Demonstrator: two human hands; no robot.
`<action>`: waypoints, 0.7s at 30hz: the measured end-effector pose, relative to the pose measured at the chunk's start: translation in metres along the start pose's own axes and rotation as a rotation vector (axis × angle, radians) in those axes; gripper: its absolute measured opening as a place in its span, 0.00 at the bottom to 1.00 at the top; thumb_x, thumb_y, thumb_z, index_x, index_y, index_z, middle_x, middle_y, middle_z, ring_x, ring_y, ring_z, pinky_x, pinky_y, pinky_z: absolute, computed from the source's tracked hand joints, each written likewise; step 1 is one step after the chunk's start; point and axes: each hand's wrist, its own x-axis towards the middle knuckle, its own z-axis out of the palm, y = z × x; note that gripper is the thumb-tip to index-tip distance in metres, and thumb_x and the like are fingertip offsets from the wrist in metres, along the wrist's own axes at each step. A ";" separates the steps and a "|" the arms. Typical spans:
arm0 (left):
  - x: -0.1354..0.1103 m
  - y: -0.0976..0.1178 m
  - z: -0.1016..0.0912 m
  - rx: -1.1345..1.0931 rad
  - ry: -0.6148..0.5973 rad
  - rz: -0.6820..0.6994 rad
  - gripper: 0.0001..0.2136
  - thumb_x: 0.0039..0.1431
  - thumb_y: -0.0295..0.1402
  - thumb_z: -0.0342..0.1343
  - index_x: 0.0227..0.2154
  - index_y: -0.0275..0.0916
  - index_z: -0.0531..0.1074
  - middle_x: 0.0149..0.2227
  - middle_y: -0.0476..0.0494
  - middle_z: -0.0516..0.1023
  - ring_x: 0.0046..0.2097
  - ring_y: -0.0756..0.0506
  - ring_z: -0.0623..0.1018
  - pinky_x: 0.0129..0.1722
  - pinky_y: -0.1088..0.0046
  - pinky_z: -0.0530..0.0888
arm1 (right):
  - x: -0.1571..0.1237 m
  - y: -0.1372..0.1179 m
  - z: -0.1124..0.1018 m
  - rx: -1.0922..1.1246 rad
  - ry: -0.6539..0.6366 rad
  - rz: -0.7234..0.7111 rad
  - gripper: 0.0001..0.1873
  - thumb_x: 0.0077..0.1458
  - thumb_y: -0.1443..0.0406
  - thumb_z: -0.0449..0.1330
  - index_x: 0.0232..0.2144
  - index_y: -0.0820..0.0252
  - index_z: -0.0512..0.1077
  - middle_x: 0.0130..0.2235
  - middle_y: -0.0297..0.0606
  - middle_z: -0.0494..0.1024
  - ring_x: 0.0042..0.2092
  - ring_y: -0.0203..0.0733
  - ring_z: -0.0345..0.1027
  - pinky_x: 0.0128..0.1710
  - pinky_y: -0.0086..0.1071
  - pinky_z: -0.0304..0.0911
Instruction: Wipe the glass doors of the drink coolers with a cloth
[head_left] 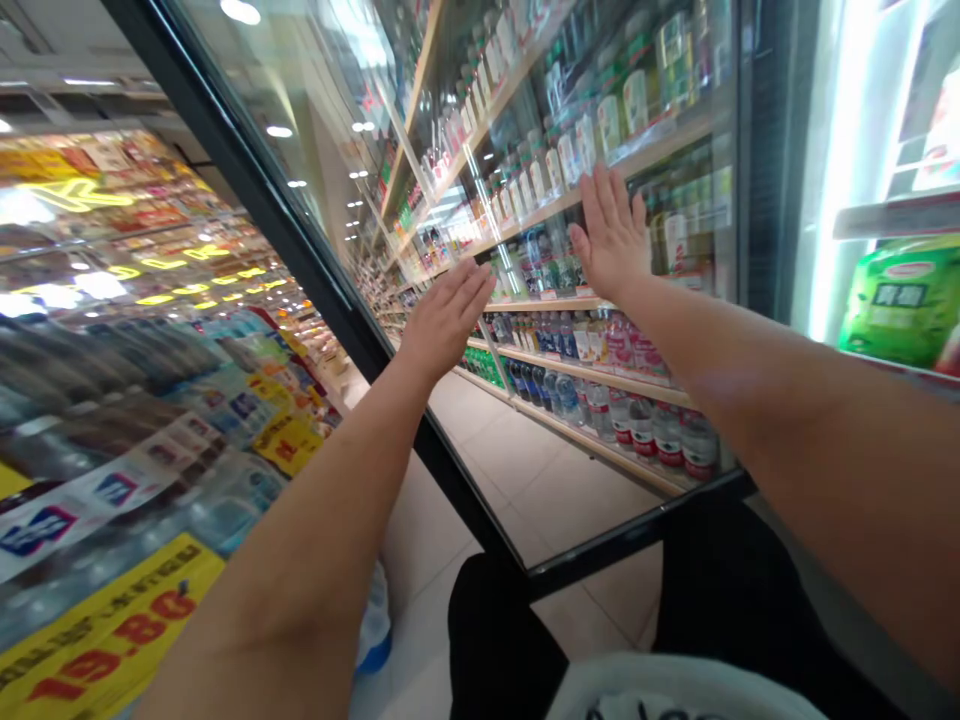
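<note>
A glass cooler door (266,200) with a black frame stands swung out in front of me, tilted in the view. My left hand (448,315) is at the glass near the frame's left side, fingers stretched out and holding nothing. Farther right, my right hand (611,235) lies flat on or very near the pane, its fingers pointing up and the thumb apart. Whether each palm fully touches the glass I cannot tell. Shelves of bottles (645,430) show in the glass behind both hands.
On the left are stacked packs of bottled drinks with a yellow price sign (112,640). A lit cooler interior at right holds a green bag (900,300) on a shelf. Pale floor tiles (427,600) lie below. A white rounded thing (675,680) shows at the bottom.
</note>
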 end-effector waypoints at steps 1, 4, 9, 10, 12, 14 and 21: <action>0.001 -0.006 -0.004 0.003 0.014 -0.002 0.24 0.74 0.27 0.35 0.69 0.41 0.60 0.70 0.42 0.63 0.74 0.44 0.53 0.73 0.56 0.56 | 0.000 0.000 0.001 -0.001 -0.007 0.003 0.36 0.71 0.54 0.36 0.75 0.61 0.42 0.77 0.40 0.39 0.77 0.49 0.31 0.74 0.57 0.34; 0.007 -0.027 -0.015 0.004 0.179 -0.143 0.25 0.74 0.27 0.38 0.71 0.41 0.55 0.74 0.39 0.54 0.74 0.42 0.53 0.73 0.54 0.57 | 0.001 0.001 0.003 0.003 0.000 0.003 0.36 0.71 0.53 0.35 0.75 0.60 0.42 0.77 0.38 0.39 0.77 0.49 0.31 0.74 0.58 0.34; 0.006 -0.026 -0.012 -0.020 0.213 -0.263 0.25 0.73 0.30 0.39 0.71 0.45 0.56 0.72 0.40 0.57 0.75 0.41 0.51 0.74 0.52 0.52 | 0.000 0.001 0.003 0.006 0.035 -0.003 0.37 0.71 0.50 0.33 0.75 0.57 0.42 0.77 0.36 0.40 0.77 0.48 0.31 0.75 0.56 0.35; 0.004 -0.020 -0.011 -0.029 0.177 -0.244 0.25 0.73 0.30 0.38 0.70 0.44 0.59 0.71 0.40 0.61 0.74 0.41 0.52 0.74 0.51 0.52 | 0.000 0.001 0.003 0.000 0.029 -0.003 0.37 0.71 0.50 0.33 0.75 0.58 0.42 0.77 0.36 0.40 0.77 0.48 0.31 0.75 0.56 0.35; 0.002 -0.011 -0.009 -0.045 0.108 -0.190 0.24 0.74 0.32 0.37 0.68 0.42 0.61 0.69 0.39 0.64 0.74 0.41 0.55 0.74 0.52 0.53 | 0.000 0.001 0.003 -0.001 0.021 0.001 0.38 0.70 0.49 0.31 0.75 0.56 0.42 0.77 0.35 0.40 0.77 0.48 0.31 0.75 0.57 0.36; 0.001 -0.009 -0.012 -0.064 0.067 -0.155 0.23 0.75 0.33 0.35 0.68 0.42 0.61 0.69 0.38 0.64 0.73 0.41 0.56 0.73 0.51 0.54 | 0.000 0.002 0.004 0.007 0.026 0.011 0.39 0.69 0.47 0.28 0.75 0.53 0.42 0.77 0.30 0.40 0.77 0.49 0.31 0.75 0.55 0.35; 0.003 -0.022 -0.009 0.017 0.260 -0.308 0.21 0.76 0.35 0.39 0.67 0.45 0.61 0.75 0.41 0.48 0.76 0.40 0.39 0.74 0.47 0.45 | -0.001 0.001 0.003 0.004 0.025 -0.005 0.37 0.71 0.51 0.34 0.75 0.58 0.42 0.77 0.38 0.40 0.77 0.48 0.32 0.74 0.58 0.36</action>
